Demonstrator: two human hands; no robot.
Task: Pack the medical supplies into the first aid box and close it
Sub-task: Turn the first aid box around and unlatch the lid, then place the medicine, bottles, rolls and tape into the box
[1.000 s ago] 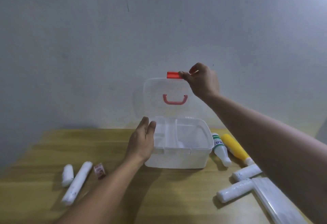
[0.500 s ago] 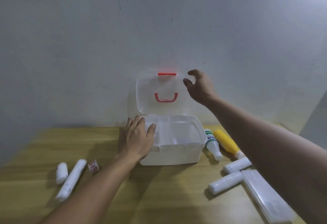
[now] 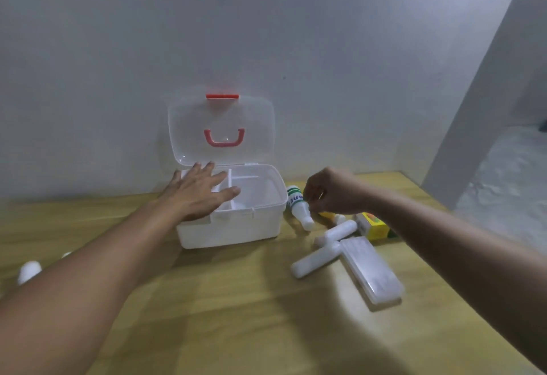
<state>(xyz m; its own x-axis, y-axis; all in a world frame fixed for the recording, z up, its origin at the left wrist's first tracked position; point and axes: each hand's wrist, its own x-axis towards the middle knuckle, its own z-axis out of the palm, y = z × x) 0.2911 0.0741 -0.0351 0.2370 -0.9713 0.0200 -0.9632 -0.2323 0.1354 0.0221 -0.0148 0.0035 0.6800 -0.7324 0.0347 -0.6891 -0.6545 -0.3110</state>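
A white plastic first aid box [image 3: 233, 226] sits on a wooden table [image 3: 236, 315], toward the far side, close to a pale wall [image 3: 266, 34]. Its clear lid [image 3: 220, 129] stands upright, with a red latch [image 3: 222, 96] at the top edge and a red carry handle [image 3: 224, 138] on its face. Inside the box, dividers split the space into compartments.

The left hand [image 3: 196, 194] lies flat and open, fingers spread, over the box's left side and near rim.

Just right of the box, the right hand [image 3: 331, 194] hovers over a white bottle with a green label [image 3: 299, 207], fingers curled downward; whether it touches or grips the bottle cannot be told. A yellow item [image 3: 328, 214] peeks from under this hand.

Nearer and to the right lie two white bandage rolls [image 3: 336, 234] [image 3: 315, 262], a frosted flat case [image 3: 370, 269] and a yellow carton [image 3: 373, 226], clustered together. At the left edge, behind the left forearm, another white roll [image 3: 29, 271] shows partly.
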